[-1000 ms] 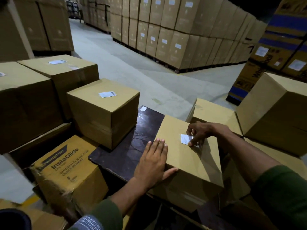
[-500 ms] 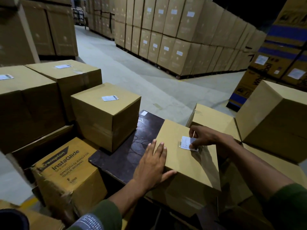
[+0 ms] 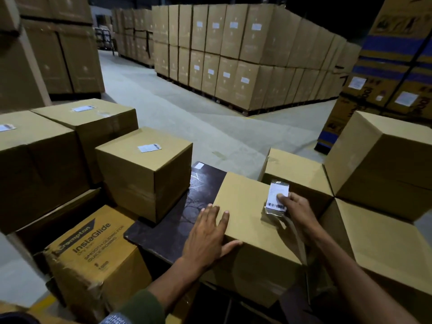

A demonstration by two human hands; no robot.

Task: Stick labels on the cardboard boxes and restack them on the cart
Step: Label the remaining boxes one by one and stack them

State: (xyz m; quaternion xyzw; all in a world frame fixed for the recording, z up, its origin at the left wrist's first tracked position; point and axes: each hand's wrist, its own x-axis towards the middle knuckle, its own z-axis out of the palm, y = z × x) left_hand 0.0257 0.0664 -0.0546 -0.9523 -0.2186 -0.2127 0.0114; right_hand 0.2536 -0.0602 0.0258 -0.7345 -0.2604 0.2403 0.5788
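Note:
A plain cardboard box lies in front of me on the dark cart deck. My left hand rests flat on its top left edge, thumb down the near side. At the box's right edge my right hand pinches a white barcode label in a clear sleeve, thumb on its face. The label stands tilted off the box top. Another box stands on the cart's far left with a label stuck on top.
Two larger labelled boxes stand at the left, and a printed InstaGlide box sits low beside the cart. Unlabelled boxes are piled at the right. Tall pallet stacks line the concrete floor beyond.
The label lay flat under my right fingertips before; now it is turned and tilted up at the box's right edge in my right hand. My left hand has stayed in place.

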